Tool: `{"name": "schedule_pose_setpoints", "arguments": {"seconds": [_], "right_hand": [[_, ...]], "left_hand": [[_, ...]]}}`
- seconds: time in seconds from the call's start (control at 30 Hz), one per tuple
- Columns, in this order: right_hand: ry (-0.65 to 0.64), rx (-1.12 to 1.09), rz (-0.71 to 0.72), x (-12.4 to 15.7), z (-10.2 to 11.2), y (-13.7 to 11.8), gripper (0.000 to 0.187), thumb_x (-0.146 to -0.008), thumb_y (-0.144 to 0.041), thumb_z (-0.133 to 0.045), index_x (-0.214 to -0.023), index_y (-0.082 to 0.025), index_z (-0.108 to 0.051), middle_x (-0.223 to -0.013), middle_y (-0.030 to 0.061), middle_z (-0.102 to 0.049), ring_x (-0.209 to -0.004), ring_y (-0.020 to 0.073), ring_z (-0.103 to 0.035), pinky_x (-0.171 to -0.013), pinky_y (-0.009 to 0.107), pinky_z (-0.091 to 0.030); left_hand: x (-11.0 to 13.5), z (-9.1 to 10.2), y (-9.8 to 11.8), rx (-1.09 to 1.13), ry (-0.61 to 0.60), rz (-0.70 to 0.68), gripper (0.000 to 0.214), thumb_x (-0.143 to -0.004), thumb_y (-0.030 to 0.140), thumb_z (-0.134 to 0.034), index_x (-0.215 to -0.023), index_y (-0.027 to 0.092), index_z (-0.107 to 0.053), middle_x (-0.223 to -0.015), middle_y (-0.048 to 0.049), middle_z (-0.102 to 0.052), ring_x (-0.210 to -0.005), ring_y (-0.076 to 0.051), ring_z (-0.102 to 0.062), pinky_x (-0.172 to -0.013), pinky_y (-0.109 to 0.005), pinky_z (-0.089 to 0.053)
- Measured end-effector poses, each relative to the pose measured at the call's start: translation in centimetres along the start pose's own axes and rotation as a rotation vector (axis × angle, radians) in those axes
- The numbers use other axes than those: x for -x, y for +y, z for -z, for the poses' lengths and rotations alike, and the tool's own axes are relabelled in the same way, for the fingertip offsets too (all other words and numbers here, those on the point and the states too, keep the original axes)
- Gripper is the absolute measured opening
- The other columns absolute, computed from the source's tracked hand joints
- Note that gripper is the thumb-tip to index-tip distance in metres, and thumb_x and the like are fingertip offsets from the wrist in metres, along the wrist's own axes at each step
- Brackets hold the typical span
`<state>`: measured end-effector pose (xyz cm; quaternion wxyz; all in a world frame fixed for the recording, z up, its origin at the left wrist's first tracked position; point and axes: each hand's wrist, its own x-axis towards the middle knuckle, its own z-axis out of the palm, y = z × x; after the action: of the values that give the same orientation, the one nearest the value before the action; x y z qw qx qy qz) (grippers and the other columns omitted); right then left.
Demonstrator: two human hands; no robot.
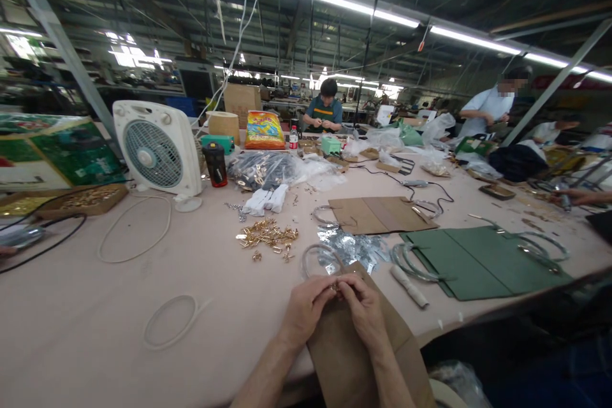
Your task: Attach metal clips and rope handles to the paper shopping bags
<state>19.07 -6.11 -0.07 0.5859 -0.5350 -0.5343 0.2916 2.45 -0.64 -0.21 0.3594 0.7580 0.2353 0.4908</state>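
My left hand point(308, 307) and my right hand point(364, 306) meet over the top edge of a brown leather panel point(351, 357) at the table's near edge. Both hands are closed in a pinch on a small gold metal fitting point(336, 284) between the fingertips. A clear plastic handle loop point(321, 260) lies just beyond the hands. A pile of small gold fittings point(268, 234) sits further back to the left, and several small plastic bags of parts point(354, 247) lie to the right of it.
A white box fan point(157, 148) stands at the back left beside a black tumbler point(216, 164). Another brown panel point(377, 214) and a green panel point(482, 260) lie to the right. White cord loops point(169, 322) lie on the pink table point(95, 306). Other people work at the far end.
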Motion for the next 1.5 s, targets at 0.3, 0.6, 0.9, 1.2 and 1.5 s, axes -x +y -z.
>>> {"name": "schedule_pose_setpoints", "arguments": {"seconds": [0.3, 0.6, 0.9, 1.2, 1.5], "right_hand": [[0.008, 0.029, -0.008, 0.2, 0.0, -0.2, 0.025, -0.100, -0.044, -0.061, -0.095, -0.022, -0.073, -0.083, 0.0030, -0.069, -0.077, 0.0191, -0.064, -0.073, 0.028, -0.053], [0.012, 0.022, 0.139, 0.2, -0.2, -1.0, 0.013, -0.095, -0.034, -0.070, -0.100, -0.025, -0.077, -0.104, 0.0071, -0.073, -0.101, 0.0239, -0.068, -0.089, 0.035, -0.057], [0.042, 0.120, 0.250, 0.3, 0.0, -0.3, 0.012, -0.097, -0.026, -0.067, -0.101, -0.028, -0.078, -0.103, 0.0064, -0.070, -0.098, 0.0224, -0.067, -0.085, 0.034, -0.057], [0.082, 0.179, 0.298, 0.4, -0.1, -0.6, 0.015, -0.097, -0.026, -0.067, -0.099, -0.029, -0.081, -0.100, 0.0074, -0.073, -0.097, 0.0238, -0.069, -0.086, 0.036, -0.059], [0.014, -0.163, -0.111, 0.0, 0.0, 0.1, 0.052, -0.102, -0.060, -0.050, -0.126, -0.020, -0.073, -0.100, 0.0105, -0.077, -0.081, 0.0237, -0.072, -0.072, 0.037, -0.062]], "left_hand": [[0.1, -0.1, 0.0, -0.001, -0.014, -0.005, 0.026, -0.103, 0.024, -0.059, -0.124, 0.027, -0.074, -0.116, -0.0044, -0.078, -0.106, -0.018, -0.074, -0.096, -0.031, -0.060], [-0.3, 0.3, 0.0, 0.001, 0.068, 0.114, 0.025, -0.100, 0.036, -0.064, -0.119, 0.025, -0.077, -0.113, -0.0055, -0.080, -0.102, -0.021, -0.075, -0.093, -0.032, -0.062], [-0.2, 0.2, 0.2, 0.083, 0.001, 0.175, 0.023, -0.100, 0.035, -0.063, -0.114, 0.024, -0.077, -0.107, -0.0047, -0.080, -0.087, -0.018, -0.076, -0.082, -0.028, -0.064], [-0.1, 0.2, 0.0, 0.208, -0.007, 0.249, 0.025, -0.099, 0.039, -0.064, -0.113, 0.023, -0.077, -0.105, -0.0043, -0.079, -0.079, -0.017, -0.076, -0.075, -0.027, -0.066], [-0.8, 0.5, 0.9, 0.095, 0.017, 0.110, 0.022, -0.100, 0.032, -0.063, -0.117, 0.028, -0.077, -0.117, -0.0071, -0.072, -0.113, -0.022, -0.067, -0.102, -0.036, -0.056]]}}
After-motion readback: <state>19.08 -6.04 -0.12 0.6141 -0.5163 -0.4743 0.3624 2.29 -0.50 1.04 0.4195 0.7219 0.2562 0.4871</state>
